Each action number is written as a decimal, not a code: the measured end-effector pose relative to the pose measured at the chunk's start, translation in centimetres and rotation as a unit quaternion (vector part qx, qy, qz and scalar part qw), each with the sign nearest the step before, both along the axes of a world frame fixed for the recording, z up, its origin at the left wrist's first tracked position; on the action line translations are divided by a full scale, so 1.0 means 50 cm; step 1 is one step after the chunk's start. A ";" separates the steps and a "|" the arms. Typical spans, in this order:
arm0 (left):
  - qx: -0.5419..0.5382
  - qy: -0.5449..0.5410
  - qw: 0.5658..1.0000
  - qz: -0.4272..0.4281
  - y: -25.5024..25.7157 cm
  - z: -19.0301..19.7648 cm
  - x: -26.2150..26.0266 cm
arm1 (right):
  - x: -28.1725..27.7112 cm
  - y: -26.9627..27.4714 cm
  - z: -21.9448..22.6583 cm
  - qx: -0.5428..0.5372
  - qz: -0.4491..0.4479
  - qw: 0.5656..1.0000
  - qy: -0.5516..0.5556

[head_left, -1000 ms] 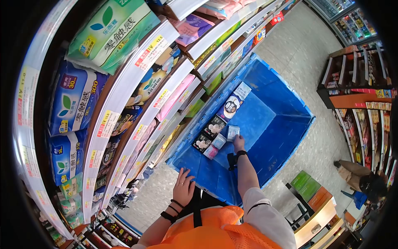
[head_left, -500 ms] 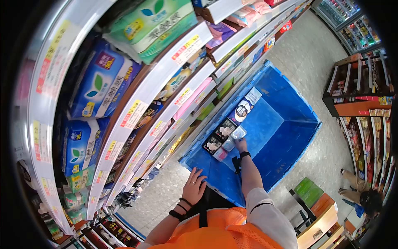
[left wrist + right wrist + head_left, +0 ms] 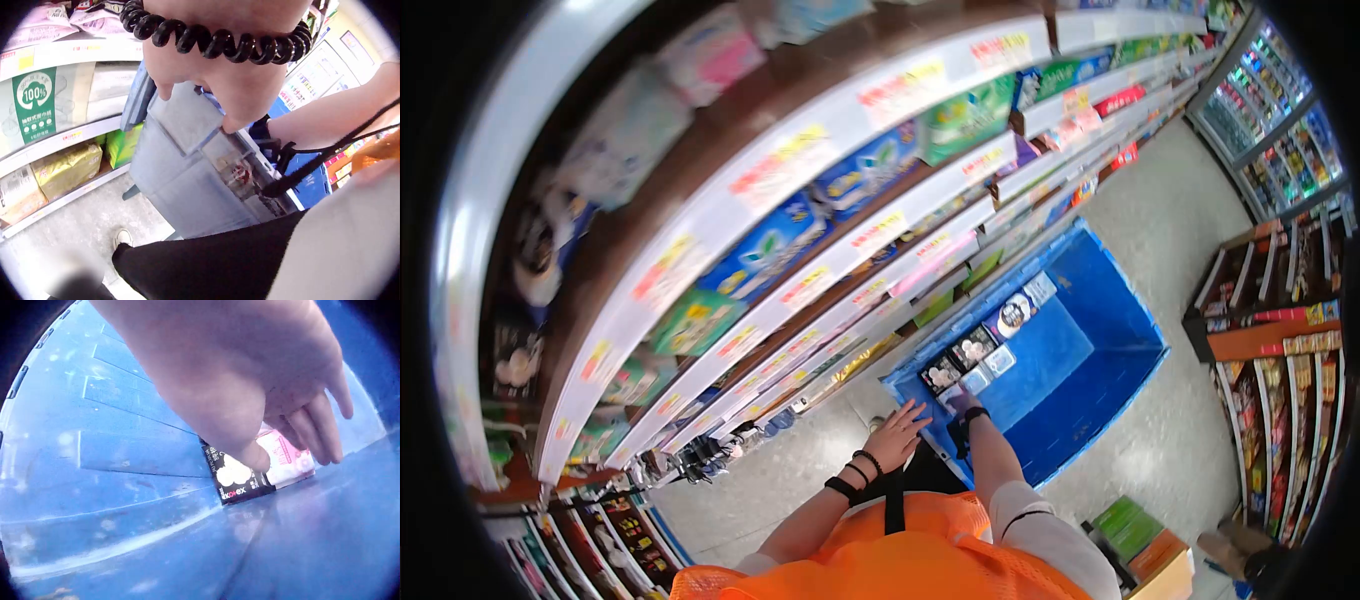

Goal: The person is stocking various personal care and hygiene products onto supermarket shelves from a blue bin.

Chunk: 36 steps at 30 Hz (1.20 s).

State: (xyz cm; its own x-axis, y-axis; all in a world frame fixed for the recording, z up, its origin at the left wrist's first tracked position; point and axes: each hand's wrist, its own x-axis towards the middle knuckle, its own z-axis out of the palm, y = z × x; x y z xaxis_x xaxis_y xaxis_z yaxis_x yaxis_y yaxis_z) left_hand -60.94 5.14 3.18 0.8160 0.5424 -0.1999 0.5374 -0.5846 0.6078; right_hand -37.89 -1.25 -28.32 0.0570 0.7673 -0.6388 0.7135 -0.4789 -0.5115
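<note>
The blue crate stands beside the shelves. Deep inside it, my right hand has its thumb and fingers about a pink pack. Touching that pack is a black Kotex pack; a second black pack follows in the row. A pale pack and a white pack sit alongside. Farther up the row come a dark-blue-and-white pack and a light pack. My left hand rests at the crate's near rim, fingers extended and spread, holding nothing.
Shelves of packaged goods with price labels run along the left. On the right are snack shelves and, farther back, drink coolers. Green and orange boxes stand to the right of my body. Another person appears at lower right.
My right hand set the white pack down beside the row, let go, and moved toward the crate's near end to the pink pack. My left hand stays at the rim while the head view shifts.
</note>
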 end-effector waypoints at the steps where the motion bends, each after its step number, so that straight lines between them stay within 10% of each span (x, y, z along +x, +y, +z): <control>1: -0.003 -0.005 1.000 -0.024 -0.001 -0.007 -0.009 | -0.009 -0.001 0.018 0.013 0.014 1.000 -0.007; 4: 0.005 -0.026 0.999 -0.038 -0.009 -0.016 -0.037 | -0.020 0.000 0.143 -0.237 -0.121 0.946 0.187; 12: -0.095 -0.076 0.991 0.054 -0.029 0.066 -0.170 | -0.030 -0.051 0.475 -0.315 -0.199 0.894 0.250; 20: 0.141 -0.293 0.860 0.392 -0.005 0.285 -0.401 | -0.055 -0.128 0.424 -0.216 -0.217 0.943 0.127; 22: 0.190 -0.312 0.833 0.416 -0.002 0.344 -0.464 | -0.063 -0.113 0.453 -0.212 -0.048 0.976 0.001; 26: 0.257 -0.327 0.752 0.511 -0.023 0.406 -0.560 | -0.096 -0.103 0.477 -0.201 -0.067 0.976 -0.040; 28: 0.253 -0.337 0.742 0.522 -0.036 0.423 -0.591 | -0.047 -0.121 0.376 -0.082 0.120 0.978 -0.152; 32: 0.296 -0.328 0.726 0.526 -0.067 0.425 -0.623 | -0.098 -0.089 0.425 -0.086 -0.211 0.974 0.003; 36: 0.254 -0.308 0.748 0.530 -0.057 0.368 -0.611 | -0.162 -0.061 0.485 0.053 -0.217 0.966 0.134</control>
State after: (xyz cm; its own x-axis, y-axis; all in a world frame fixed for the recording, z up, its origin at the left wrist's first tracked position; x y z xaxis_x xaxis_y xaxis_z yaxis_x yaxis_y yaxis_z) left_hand -91.51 2.29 21.58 -0.2739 0.8287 0.4881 0.5712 -0.2682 0.7758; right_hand -45.99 -4.30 -4.07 0.2308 0.7700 -0.5948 0.2927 -0.6380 -0.7123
